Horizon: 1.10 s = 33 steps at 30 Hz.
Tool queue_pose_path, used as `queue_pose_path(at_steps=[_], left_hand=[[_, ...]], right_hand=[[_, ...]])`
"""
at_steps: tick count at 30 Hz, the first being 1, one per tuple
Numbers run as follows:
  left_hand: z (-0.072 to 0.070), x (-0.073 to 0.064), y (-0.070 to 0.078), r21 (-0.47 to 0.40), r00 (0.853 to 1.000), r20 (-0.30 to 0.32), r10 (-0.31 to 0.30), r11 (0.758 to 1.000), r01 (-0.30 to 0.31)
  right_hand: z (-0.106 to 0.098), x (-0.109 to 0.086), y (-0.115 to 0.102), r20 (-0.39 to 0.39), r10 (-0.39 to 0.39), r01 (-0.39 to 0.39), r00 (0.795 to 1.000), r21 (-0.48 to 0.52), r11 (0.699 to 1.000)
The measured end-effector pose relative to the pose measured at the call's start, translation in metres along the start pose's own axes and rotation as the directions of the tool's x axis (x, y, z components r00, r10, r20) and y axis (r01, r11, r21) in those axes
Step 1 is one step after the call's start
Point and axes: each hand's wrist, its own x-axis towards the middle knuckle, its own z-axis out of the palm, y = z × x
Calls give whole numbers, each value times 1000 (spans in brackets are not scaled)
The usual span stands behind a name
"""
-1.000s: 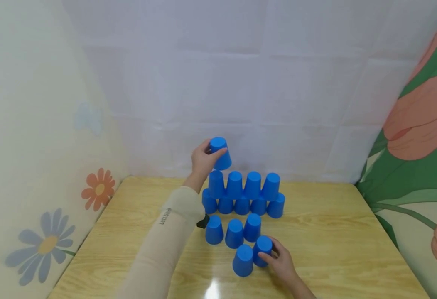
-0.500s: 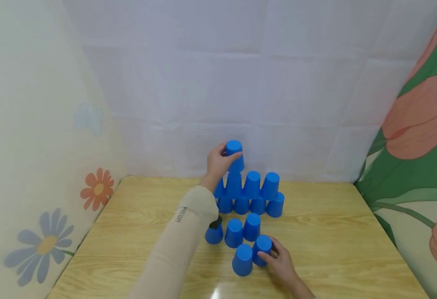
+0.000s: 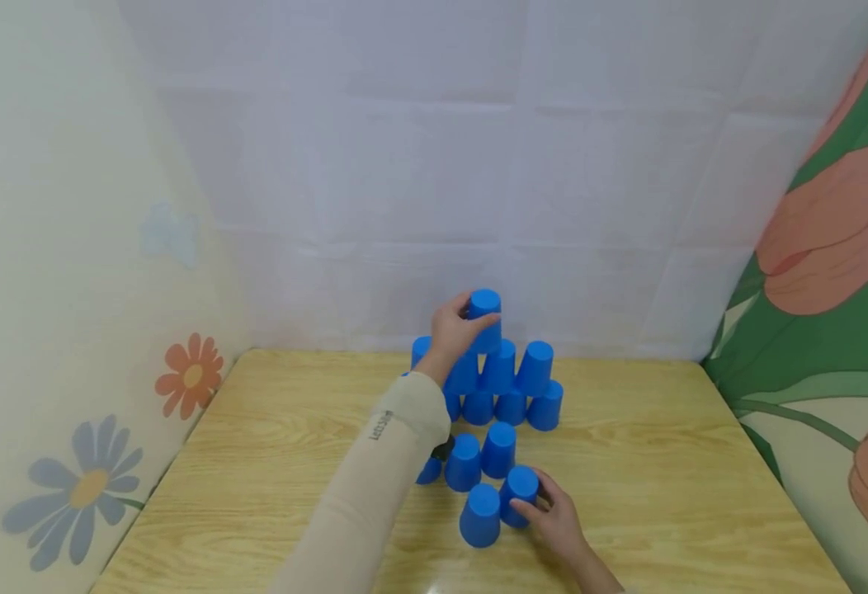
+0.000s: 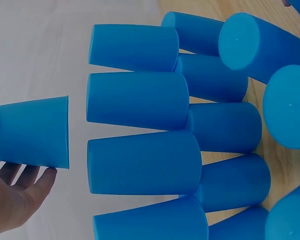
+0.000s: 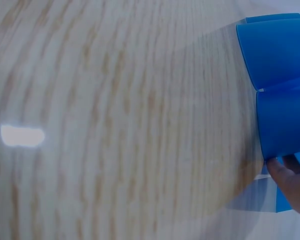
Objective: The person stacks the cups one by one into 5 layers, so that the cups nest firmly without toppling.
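My left hand (image 3: 452,337) holds an upside-down blue plastic cup (image 3: 486,304) by its sides, thumb across the front. In the left wrist view a gap shows between this cup's rim (image 4: 62,132) and the upper row of cups (image 4: 137,100). That row stands on a lower row of upside-down cups (image 3: 545,406) at the back of the table. Near the front, my right hand (image 3: 562,528) grips another upside-down cup (image 3: 520,485) standing on the table, beside a similar cup (image 3: 480,518). My left forearm hides part of the stacked rows.
Between the stack and my right hand stand more upside-down cups (image 3: 499,450), one partly behind my left sleeve (image 3: 382,462). The wood-grain table (image 3: 649,478) ends at a white cloth backdrop (image 3: 612,206). Flower-patterned panels (image 3: 827,346) flank both sides.
My left hand has carried its cup rightward along the upper row, from above its left end to near its middle, and slightly lower. The right hand stays on its cup.
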Motion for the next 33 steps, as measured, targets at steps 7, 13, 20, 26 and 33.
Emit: queue_pose_path(at_steps=[7,13,20,26,33], left_hand=[[7,0,-2,11,998,38,-48,999,48],[9,-1,0,7,997,61,-48,999,48],[9,-2,-1,-9,996,64,-59,998,59],[9,1,-5,-6,995,60,-83,996,84],[9,2,-6,13,991,34,-132,991,132]], right_hand=[[1,-1,-1,-3,-2,2,1000,6,1000],[0,-1,-1,0,0,0,1000,10,1000],[0,-1,1,11,-26,26,1000,17,1000],[0,1,3,8,-22,22,1000,16,1000],[1,0,2,-6,-5,5,1000,9,1000]])
